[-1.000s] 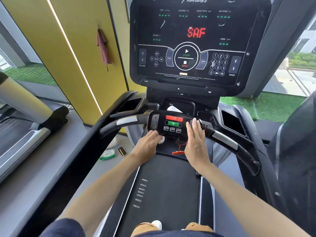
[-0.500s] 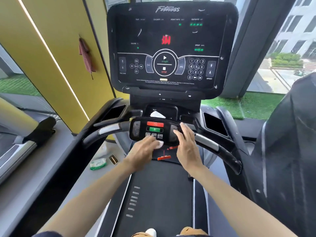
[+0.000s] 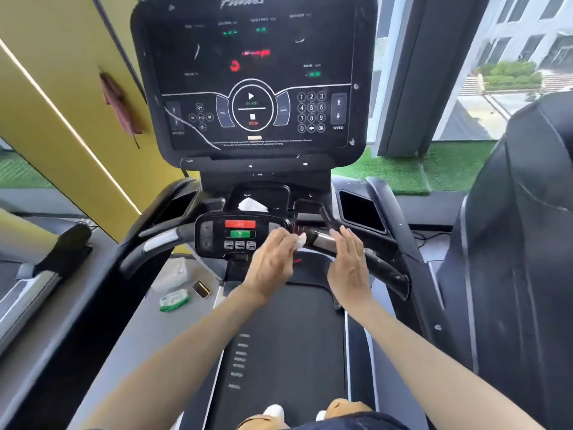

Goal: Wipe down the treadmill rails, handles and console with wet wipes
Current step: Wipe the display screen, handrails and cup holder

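Left hand (image 3: 273,262) grips wet wipe (image 3: 301,241) at inner end of right handle (image 3: 324,242); bar runs rightward, toward person; right hand (image 3: 348,265) straight-fingered, empty, nearer its length.

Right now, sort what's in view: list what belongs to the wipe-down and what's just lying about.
Job: wipe in the left hand, handlebar, button panel, console, wet-wipe pack on the floor.
Lying about: small gold object beside the pack, hanging dark red cloth, neighbouring treadmill.
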`<move>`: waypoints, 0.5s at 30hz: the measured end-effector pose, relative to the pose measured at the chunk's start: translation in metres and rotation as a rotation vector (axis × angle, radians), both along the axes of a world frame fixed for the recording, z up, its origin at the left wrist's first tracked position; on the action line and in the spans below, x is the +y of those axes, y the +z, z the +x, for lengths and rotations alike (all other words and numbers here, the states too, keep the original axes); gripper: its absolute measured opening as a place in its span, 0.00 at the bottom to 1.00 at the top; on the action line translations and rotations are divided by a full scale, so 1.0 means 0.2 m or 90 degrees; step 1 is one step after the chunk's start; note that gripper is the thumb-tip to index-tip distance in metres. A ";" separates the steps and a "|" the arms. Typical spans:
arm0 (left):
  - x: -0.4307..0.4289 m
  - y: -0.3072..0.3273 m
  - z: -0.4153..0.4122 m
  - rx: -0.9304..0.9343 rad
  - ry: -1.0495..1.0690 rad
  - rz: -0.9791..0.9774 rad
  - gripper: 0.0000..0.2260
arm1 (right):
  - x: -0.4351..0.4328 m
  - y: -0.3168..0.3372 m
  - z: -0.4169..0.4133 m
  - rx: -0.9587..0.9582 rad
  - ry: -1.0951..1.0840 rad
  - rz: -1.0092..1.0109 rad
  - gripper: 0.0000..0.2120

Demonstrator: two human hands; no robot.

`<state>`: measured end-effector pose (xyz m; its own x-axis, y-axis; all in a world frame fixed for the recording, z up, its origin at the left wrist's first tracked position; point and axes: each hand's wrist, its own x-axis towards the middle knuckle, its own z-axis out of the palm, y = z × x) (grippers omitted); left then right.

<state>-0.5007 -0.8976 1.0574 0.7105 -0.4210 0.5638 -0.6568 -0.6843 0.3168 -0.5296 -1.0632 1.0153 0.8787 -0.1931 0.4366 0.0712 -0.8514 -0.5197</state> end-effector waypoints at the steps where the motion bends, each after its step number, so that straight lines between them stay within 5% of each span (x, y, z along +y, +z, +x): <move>1: -0.03 0.04 0.04 -0.029 0.065 -0.049 0.06 | -0.02 -0.01 -0.01 0.014 -0.015 0.000 0.31; 9: -0.27 0.00 0.11 -0.048 0.133 0.069 0.12 | -0.09 -0.06 -0.06 0.055 -0.051 -0.003 0.31; 15: -0.56 -0.10 -0.02 0.003 -0.006 0.162 0.15 | -0.19 -0.13 -0.14 0.054 -0.071 0.022 0.30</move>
<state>-0.5046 -1.0100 1.0383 0.7082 -0.5554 0.4358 -0.6624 -0.7363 0.1382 -0.5581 -1.1003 0.9890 0.8848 -0.3050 0.3522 -0.0682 -0.8327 -0.5495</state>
